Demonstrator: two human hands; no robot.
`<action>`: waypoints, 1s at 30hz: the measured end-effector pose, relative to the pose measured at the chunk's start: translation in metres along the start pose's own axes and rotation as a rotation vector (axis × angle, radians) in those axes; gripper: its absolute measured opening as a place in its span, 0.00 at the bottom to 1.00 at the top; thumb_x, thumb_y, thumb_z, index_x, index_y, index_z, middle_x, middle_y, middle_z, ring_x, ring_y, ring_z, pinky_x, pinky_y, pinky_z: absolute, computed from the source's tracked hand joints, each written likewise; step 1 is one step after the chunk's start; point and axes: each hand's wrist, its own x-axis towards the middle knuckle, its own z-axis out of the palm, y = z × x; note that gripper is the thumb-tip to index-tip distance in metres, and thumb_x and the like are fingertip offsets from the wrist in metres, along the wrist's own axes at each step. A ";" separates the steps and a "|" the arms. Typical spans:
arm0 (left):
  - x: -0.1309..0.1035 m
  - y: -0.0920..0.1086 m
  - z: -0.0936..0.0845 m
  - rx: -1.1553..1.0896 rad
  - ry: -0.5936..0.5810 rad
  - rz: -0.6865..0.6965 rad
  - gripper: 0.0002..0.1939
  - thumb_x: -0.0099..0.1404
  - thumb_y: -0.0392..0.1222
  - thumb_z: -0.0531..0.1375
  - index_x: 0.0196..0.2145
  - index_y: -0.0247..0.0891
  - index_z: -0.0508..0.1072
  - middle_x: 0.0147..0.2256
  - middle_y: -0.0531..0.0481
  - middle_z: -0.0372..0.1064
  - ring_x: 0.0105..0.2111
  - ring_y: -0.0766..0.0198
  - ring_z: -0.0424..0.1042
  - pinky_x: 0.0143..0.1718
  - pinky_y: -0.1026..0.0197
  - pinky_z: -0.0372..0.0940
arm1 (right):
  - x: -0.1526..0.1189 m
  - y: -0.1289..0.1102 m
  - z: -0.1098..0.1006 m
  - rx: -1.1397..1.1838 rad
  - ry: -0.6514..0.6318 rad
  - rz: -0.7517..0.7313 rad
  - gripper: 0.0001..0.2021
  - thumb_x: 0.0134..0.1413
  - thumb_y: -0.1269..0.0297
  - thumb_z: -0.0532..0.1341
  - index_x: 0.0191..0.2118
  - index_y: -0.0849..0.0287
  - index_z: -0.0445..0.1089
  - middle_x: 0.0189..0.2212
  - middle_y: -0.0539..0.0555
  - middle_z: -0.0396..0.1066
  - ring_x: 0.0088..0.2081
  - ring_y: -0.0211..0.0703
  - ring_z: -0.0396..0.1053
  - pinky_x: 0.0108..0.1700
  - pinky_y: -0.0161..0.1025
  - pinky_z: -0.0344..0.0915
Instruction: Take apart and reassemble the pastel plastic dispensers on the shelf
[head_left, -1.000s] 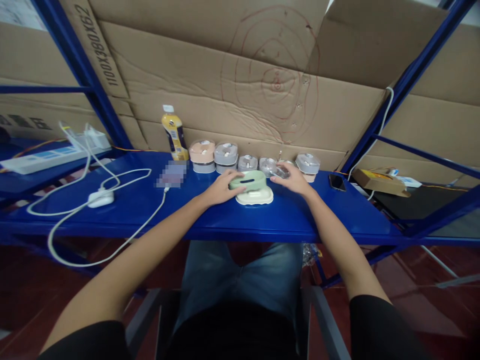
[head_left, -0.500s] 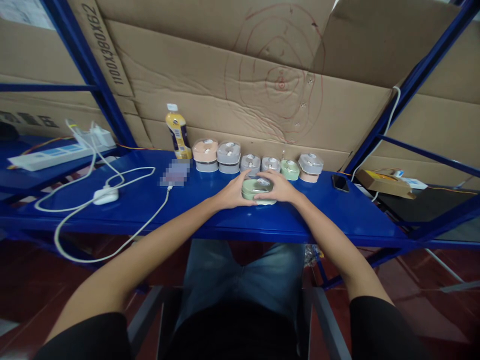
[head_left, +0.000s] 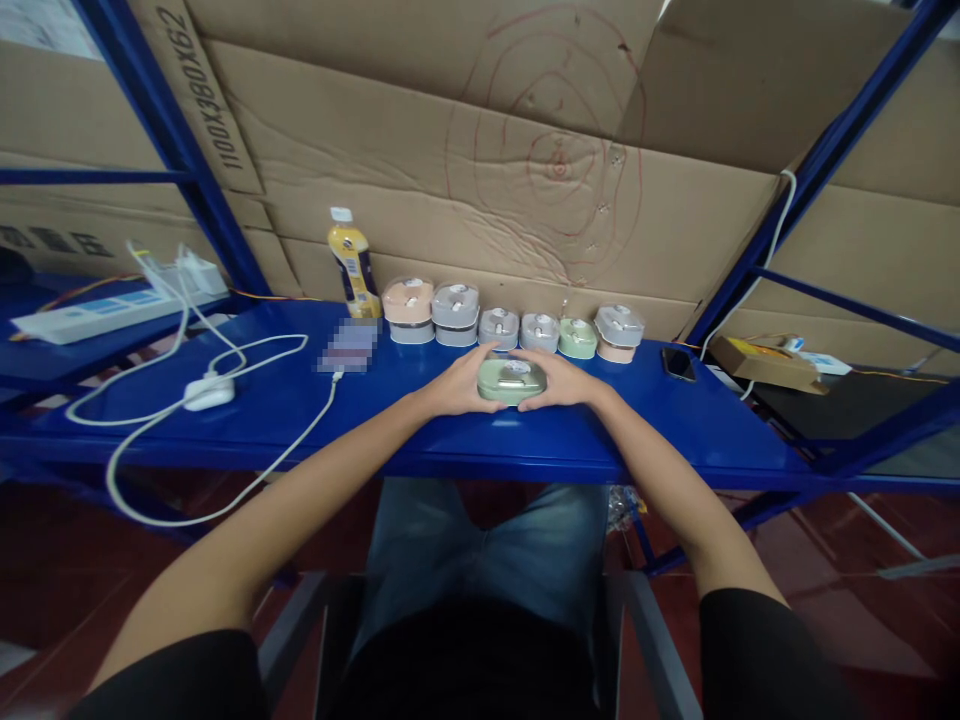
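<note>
A small green lidded box (head_left: 512, 381) with a see-through top sits near the front of the blue table. My left hand (head_left: 459, 386) grips its left end, thumb along the near side. On its right end my right hand (head_left: 564, 381) is curled round in the same way. The far fingers of both hands are partly hidden behind the box. Just beyond stands a row of similar boxes: two low grey ones, the nearer-left grey box (head_left: 499, 328) and another grey box (head_left: 539, 332), then a low green box (head_left: 577, 338).
Left in the row are a peach-and-grey stack (head_left: 409, 308) and a grey stack (head_left: 456, 312); a grey-and-peach stack (head_left: 619, 330) ends it. A yellow bottle (head_left: 355, 265), white charging cable (head_left: 210, 392), blurred-out item (head_left: 349, 346) and dark phone (head_left: 678, 364) lie around. Cardboard (head_left: 360, 130) stands behind.
My right hand has shifted from partly over the box's top and front to its right end. The box's green body and top show more fully between my hands.
</note>
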 end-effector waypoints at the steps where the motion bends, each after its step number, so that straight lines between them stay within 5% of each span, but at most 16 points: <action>1: 0.000 -0.001 -0.001 -0.008 0.018 -0.005 0.63 0.52 0.57 0.80 0.77 0.40 0.57 0.68 0.30 0.70 0.68 0.29 0.72 0.70 0.30 0.67 | -0.001 0.002 -0.002 0.018 0.010 0.002 0.56 0.44 0.39 0.82 0.77 0.52 0.66 0.67 0.65 0.74 0.66 0.70 0.73 0.70 0.67 0.68; 7: -0.002 -0.006 -0.005 -0.042 0.255 -0.010 0.53 0.65 0.58 0.73 0.76 0.35 0.54 0.67 0.27 0.70 0.66 0.38 0.76 0.69 0.35 0.71 | -0.006 0.011 -0.031 -0.037 0.302 0.072 0.44 0.51 0.41 0.78 0.71 0.52 0.73 0.68 0.63 0.75 0.68 0.69 0.72 0.73 0.65 0.64; 12: 0.022 0.000 -0.007 0.332 0.180 0.077 0.37 0.72 0.47 0.65 0.73 0.34 0.62 0.73 0.28 0.63 0.74 0.35 0.65 0.76 0.34 0.62 | 0.001 0.021 -0.064 -0.438 0.669 0.545 0.43 0.62 0.37 0.69 0.72 0.61 0.68 0.62 0.75 0.73 0.64 0.74 0.70 0.65 0.67 0.66; 19: 0.079 0.007 0.012 0.632 -0.002 -0.088 0.38 0.72 0.42 0.63 0.74 0.22 0.62 0.75 0.21 0.58 0.78 0.33 0.56 0.78 0.38 0.53 | 0.044 0.031 -0.062 -0.781 0.544 0.899 0.39 0.67 0.40 0.67 0.67 0.72 0.67 0.61 0.81 0.71 0.61 0.73 0.69 0.61 0.61 0.65; 25: 0.068 0.020 0.017 0.774 -0.074 -0.128 0.36 0.73 0.45 0.64 0.72 0.25 0.64 0.71 0.23 0.65 0.72 0.34 0.64 0.72 0.40 0.59 | 0.055 0.034 -0.052 -0.778 0.473 1.013 0.37 0.68 0.44 0.66 0.66 0.75 0.69 0.64 0.85 0.68 0.61 0.75 0.70 0.59 0.61 0.67; 30: 0.049 0.047 0.010 0.815 0.034 -0.148 0.29 0.73 0.53 0.65 0.62 0.29 0.73 0.59 0.25 0.72 0.61 0.33 0.71 0.63 0.40 0.65 | 0.053 0.021 -0.047 -0.774 0.493 1.026 0.37 0.68 0.47 0.68 0.67 0.75 0.68 0.65 0.83 0.67 0.62 0.74 0.70 0.58 0.59 0.69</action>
